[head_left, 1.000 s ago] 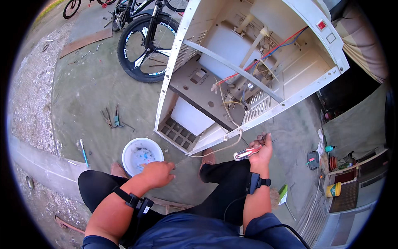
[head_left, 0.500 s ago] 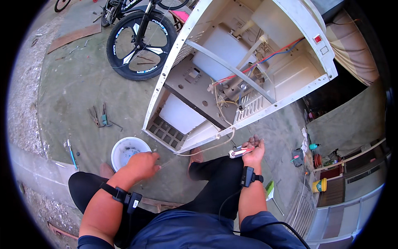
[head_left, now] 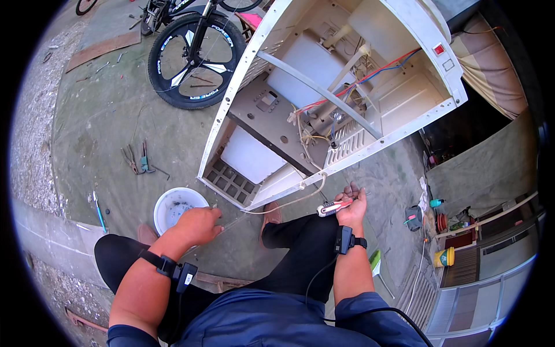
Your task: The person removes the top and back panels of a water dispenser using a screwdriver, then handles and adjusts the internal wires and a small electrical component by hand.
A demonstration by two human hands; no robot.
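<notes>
Compared with a second ago, your whole view has swung so the scene sits further left; against half a second ago it has barely shifted. Your right hand [head_left: 354, 211] still lies palm up, fingers curled around the red-and-white screwdriver [head_left: 329, 209]. Your left hand [head_left: 199, 224] remains over the near right rim of the white bucket [head_left: 164, 200], its fingers loosely bent; you can't tell from here whether it pinches anything.

You have a greenish ground covering [head_left: 110, 139] below you, with a pale gravel strip [head_left: 34, 133] along the left. Two pairs of pliers [head_left: 132, 160] lie on it beyond the bucket, and a bicycle [head_left: 193, 61] stands farther off. To your right are a green-and-white dustpan [head_left: 376, 261] and a yellow bucket [head_left: 444, 258].

The screwdriver is just in front of your right knee, near the white cabinet [head_left: 425, 32]. Its handle end points left, the long axis running nearly crosswise with that end slightly nearer you; your fingers hide the other end. The cabinet stands open toward you, its long axis slanting from near left to far right, wires showing inside.
</notes>
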